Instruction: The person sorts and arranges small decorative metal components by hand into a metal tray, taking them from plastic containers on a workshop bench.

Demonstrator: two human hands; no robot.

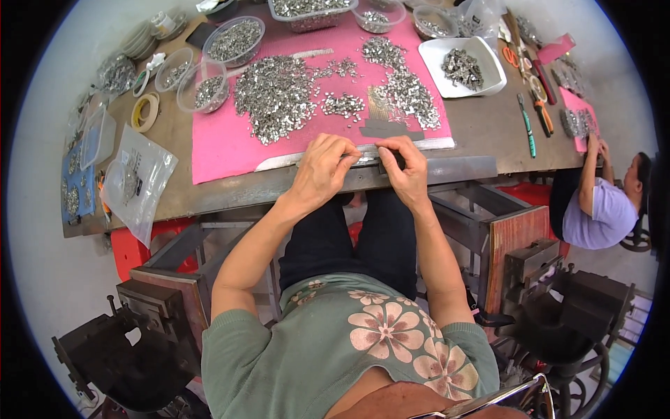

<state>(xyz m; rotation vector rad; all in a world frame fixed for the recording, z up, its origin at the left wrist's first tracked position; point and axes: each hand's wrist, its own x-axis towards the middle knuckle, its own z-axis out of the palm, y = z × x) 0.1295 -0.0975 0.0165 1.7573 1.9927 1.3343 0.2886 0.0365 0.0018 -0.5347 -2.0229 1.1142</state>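
My left hand (322,167) is closed at the near edge of the table, thumb and fingertips pinched together. What it holds is too small to make out. Close beside it, my right hand (407,174) is closed around a small dark piece (392,159), mostly hidden by the fingers. Both hands meet over a shiny metal strip (366,158) at the edge. Just beyond lie flat grey strips (391,131) and a small heap of metal pieces (342,105) on a pink cloth (216,150). Larger heaps of silvery metal pieces (276,98) spread farther back.
Plastic tubs of metal pieces (236,40) line the back. A white tray (481,87) stands right, near a green-handled tool (525,126) and orange-handled pliers (542,115). Left are a tape roll (145,113) and a clear bag (143,174). Another person (606,202) sits far right.
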